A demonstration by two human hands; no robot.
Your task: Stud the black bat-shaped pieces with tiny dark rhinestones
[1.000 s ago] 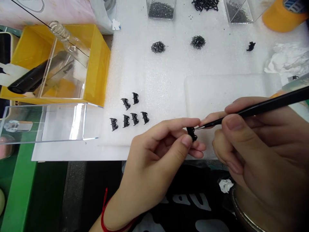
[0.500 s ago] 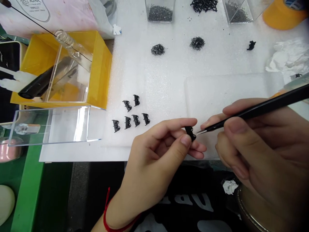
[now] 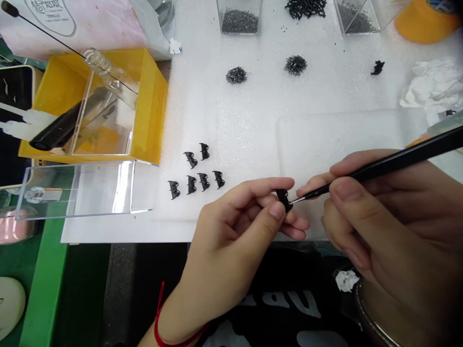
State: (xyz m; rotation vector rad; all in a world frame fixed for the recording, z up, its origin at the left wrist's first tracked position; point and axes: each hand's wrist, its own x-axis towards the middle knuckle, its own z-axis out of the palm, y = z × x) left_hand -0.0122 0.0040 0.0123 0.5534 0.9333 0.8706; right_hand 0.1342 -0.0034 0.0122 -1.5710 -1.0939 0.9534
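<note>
Between the thumb and fingers of my left hand [image 3: 235, 241] is a small black part [image 3: 283, 198] with a scalloped edge. My right hand [image 3: 383, 212] is closed around black tweezers [image 3: 390, 163], whose thin metal tips touch or nearly touch the right edge of that part. Several similar black parts [image 3: 191, 184] lie in two loose rows on the white foam sheet [image 3: 224, 120], left of my left hand. Whether the tweezer tips pinch anything is too small to tell.
Two small dark piles [image 3: 236, 75] [image 3: 295, 65] lie farther back, before clear boxes [image 3: 240, 21] of dark bits. A yellow box [image 3: 154, 106] holding tools stands left, with a clear tray [image 3: 83, 190] in front. Crumpled white tissue [image 3: 432, 86] lies right.
The tweezers in my right hand have moved slightly left, bringing their tips to the edge of the black part. My left hand has barely moved and still holds the part.
</note>
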